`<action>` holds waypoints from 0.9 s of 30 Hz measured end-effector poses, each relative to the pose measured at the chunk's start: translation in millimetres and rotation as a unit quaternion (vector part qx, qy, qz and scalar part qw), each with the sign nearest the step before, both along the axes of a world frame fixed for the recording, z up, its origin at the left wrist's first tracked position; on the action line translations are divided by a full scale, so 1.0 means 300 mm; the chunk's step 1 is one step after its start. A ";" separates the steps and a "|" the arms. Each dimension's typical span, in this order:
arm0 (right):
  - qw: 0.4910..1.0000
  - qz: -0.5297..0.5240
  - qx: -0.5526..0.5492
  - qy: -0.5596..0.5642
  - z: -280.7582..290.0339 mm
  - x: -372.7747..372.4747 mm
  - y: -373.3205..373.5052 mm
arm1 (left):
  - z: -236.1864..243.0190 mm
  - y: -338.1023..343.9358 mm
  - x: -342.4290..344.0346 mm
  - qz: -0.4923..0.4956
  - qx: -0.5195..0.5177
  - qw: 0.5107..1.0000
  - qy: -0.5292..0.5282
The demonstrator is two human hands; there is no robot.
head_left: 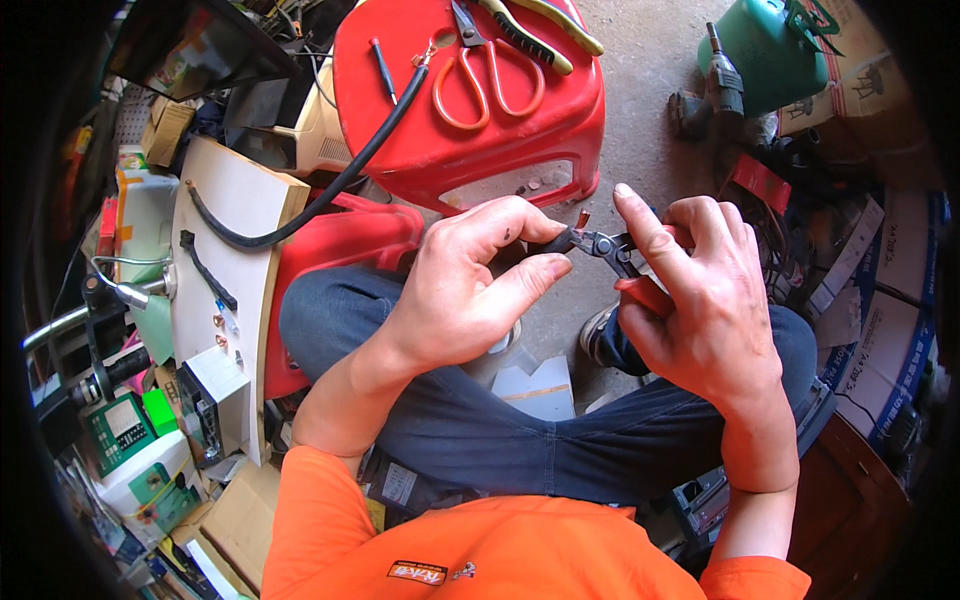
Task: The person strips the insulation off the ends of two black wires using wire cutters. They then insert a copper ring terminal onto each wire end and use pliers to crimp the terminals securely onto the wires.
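My left hand (480, 275) pinches a short black cable end (564, 241) between thumb and fingers. A bit of bare copper (582, 217) sticks up beside it. In my right hand (690, 290) is a pair of small pliers (602, 245) with a red handle, the index finger stretched out over them. The jaws meet the cable end above my lap; whether they are closed on it I cannot tell. Beyond my hands, a red stool (400, 170) carries orange-handled scissors (487, 85), a small screwdriver (383, 70), and a thick black cable (370, 160) that hangs off toward the left.
At left, a white board (225, 220) holds a black strip (208, 270) and small copper pieces. Yellow-and-black-handled pliers (530, 38) lie on the stool's far edge. A power drill (722, 75) and a green container (770, 60) stand at far right, with cartons (885, 350) nearer.
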State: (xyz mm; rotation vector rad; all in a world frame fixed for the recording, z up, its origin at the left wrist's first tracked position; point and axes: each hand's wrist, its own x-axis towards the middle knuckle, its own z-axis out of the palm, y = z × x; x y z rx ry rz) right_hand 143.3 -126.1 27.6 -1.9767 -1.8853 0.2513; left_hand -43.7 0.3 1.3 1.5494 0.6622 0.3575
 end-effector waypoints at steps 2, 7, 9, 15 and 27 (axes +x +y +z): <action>1.000 -0.001 0.000 0.012 -0.004 -0.004 -0.001 | -0.004 0.000 -0.002 -0.004 0.048 0.999 -0.012; 0.998 0.002 -0.001 0.060 -0.032 0.003 -0.007 | 0.013 0.001 -0.006 -0.039 0.156 0.987 0.013; 0.998 -0.003 -0.003 0.070 -0.032 0.000 -0.010 | 0.006 -0.002 -0.009 -0.038 0.150 0.988 0.007; 0.994 -0.010 0.014 0.106 -0.047 -0.001 -0.016 | 0.006 -0.016 -0.015 -0.031 0.036 0.999 0.019; 0.975 -0.131 -0.173 -0.049 -0.092 0.102 0.005 | -0.015 -0.018 -0.006 0.033 -0.143 0.988 -0.040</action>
